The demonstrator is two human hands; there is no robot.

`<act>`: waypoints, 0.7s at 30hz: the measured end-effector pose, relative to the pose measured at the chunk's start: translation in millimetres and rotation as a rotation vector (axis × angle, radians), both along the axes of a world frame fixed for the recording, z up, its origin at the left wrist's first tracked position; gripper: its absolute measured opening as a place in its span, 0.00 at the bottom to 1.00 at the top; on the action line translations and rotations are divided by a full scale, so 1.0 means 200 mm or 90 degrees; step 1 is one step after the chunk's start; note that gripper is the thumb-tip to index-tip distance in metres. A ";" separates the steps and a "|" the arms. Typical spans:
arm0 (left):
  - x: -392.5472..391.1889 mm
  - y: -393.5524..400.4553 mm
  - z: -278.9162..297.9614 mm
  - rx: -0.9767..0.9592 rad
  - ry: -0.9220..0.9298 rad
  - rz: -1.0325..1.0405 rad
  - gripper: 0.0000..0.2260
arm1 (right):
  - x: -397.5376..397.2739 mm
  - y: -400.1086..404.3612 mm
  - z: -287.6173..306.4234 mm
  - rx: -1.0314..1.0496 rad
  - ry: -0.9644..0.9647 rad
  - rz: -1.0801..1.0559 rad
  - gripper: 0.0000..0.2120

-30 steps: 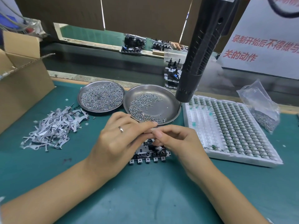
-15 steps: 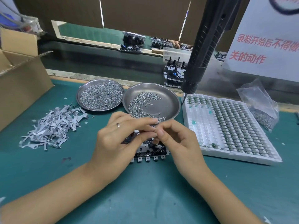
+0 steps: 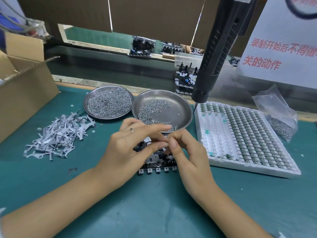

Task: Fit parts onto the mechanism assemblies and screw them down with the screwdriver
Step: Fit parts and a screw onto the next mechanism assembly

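A black and silver mechanism assembly (image 3: 157,164) lies on the green mat, mostly covered by both hands. My left hand (image 3: 130,148) and my right hand (image 3: 185,152) meet fingertip to fingertip just above it, pinching a tiny part (image 3: 166,142) between them. The part is too small to identify. A black electric screwdriver (image 3: 217,54) hangs untouched above the right side, its bit over the corner of the white tray (image 3: 253,170).
Two steel dishes of screws (image 3: 108,103) (image 3: 181,109) sit behind the hands. A heap of flat metal levers (image 3: 58,133) lies at left by a cardboard box (image 3: 22,86). The white tray holds rows of small parts; a plastic bag (image 3: 277,114) lies behind it.
The view has shifted slightly. Both hands stay together over the assembly, fingers working the tiny part; the screwdriver's bit has come into sight.
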State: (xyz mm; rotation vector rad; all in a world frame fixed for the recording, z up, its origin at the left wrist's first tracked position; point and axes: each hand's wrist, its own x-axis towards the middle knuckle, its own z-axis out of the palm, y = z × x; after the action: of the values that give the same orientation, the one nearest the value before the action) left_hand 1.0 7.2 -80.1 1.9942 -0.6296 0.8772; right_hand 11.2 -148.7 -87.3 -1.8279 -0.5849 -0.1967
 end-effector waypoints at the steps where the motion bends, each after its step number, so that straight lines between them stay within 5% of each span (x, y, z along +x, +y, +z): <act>1: 0.00 0.00 0.00 0.003 0.005 -0.005 0.16 | 0.00 0.00 0.00 -0.008 -0.005 -0.003 0.10; 8: 0.01 0.03 0.01 0.059 0.008 -0.021 0.15 | 0.00 0.00 -0.01 -0.021 -0.023 -0.031 0.13; 12: 0.12 0.20 0.02 0.144 -0.066 0.196 0.05 | 0.01 0.00 0.00 0.013 0.002 -0.064 0.11; 16: 0.23 0.37 -0.02 0.211 0.064 0.405 0.05 | 0.00 0.01 0.00 0.020 0.016 -0.062 0.11; 21: 0.26 0.39 -0.05 0.240 0.167 0.442 0.07 | 0.00 0.01 0.00 0.001 0.021 -0.052 0.10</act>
State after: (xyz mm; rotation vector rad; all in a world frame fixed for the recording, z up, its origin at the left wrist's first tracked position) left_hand 53.2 85.9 -89.6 2.6813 0.0802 0.9036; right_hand 10.5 -146.4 -88.0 -1.8524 -0.4875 -0.2213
